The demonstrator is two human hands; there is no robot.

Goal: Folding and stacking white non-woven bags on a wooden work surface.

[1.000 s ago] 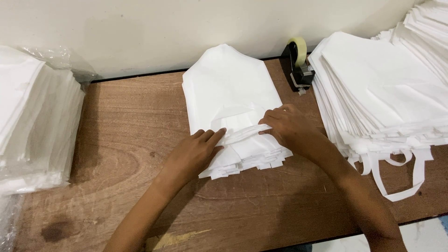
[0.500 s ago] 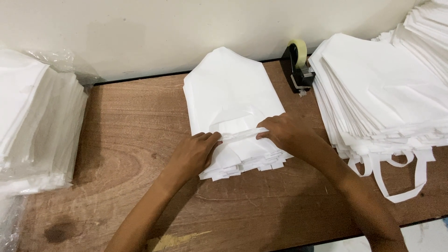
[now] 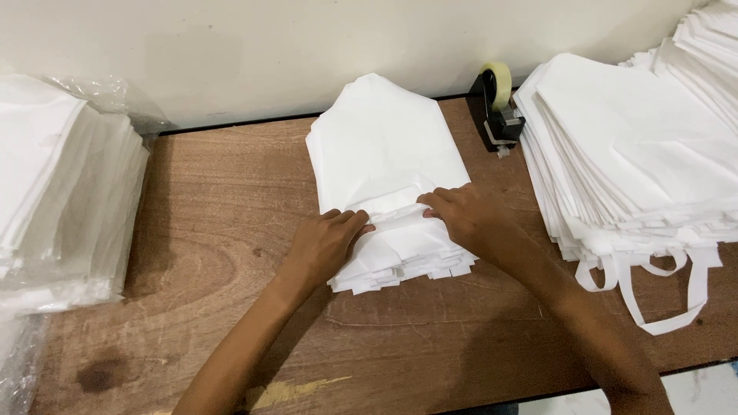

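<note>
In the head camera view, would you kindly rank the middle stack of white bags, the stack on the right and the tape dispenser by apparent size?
1. Right stack of white bags, though cut off by the frame.
2. Middle stack, partly under both hands.
3. Tape dispenser, clearly smallest.

I see a stack of white fabric bags point(image 3: 384, 146) lying flat on the middle of the wooden table, its far end tapering toward the wall. The near part is folded back over itself (a raised crease runs across it), and the layered edges fan out unevenly at the front.
</note>
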